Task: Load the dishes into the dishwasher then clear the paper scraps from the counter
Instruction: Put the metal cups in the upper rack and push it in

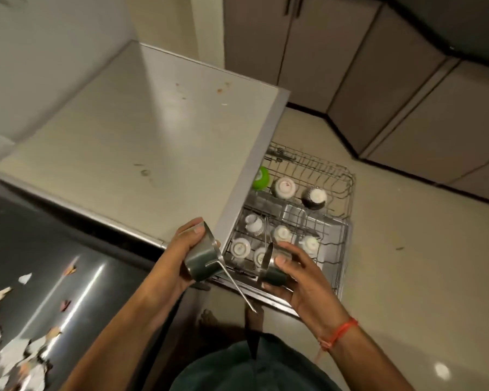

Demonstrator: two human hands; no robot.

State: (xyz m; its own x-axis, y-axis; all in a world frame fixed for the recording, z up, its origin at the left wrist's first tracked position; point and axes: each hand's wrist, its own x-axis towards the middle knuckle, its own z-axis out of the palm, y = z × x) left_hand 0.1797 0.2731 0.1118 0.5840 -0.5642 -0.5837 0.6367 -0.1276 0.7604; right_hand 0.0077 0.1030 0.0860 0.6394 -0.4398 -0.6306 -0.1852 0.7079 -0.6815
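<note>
Two hands hold two shiny steel things over the pulled-out dishwasher rack [340, 221]. The fingers [191, 225] of the left hand [185, 249] are curled tight around a steel pot [202, 256], with the thumb on its rim. The pot is tipped on its side, and its long thin handle [237, 286] points down toward the floor. The pot is just past the front right corner of the pale tabletop [130, 131]. The fingers [290, 248] of the right hand [302, 275] wrap around a small steel cup [271, 270], which is tipped too. A red thread [339, 333] is tied on the right wrist.

Under the hands, the rack holds many white cups [240, 247] in its front part. Farther back in the rack sit a green bowl [261, 178], a white bowl [285, 188] and a dark bowl [314, 197], all turned over. The far end of the rack has bare wires.

The pale tabletop has a few small crumbs [219, 91] near its far right edge. To the left is a dark shiny tabletop [76, 249]. Torn paper scraps [0, 337] lie spread over its near left part. Brown cupboard doors [407, 114] stand along the far side of the floor [407, 249].
</note>
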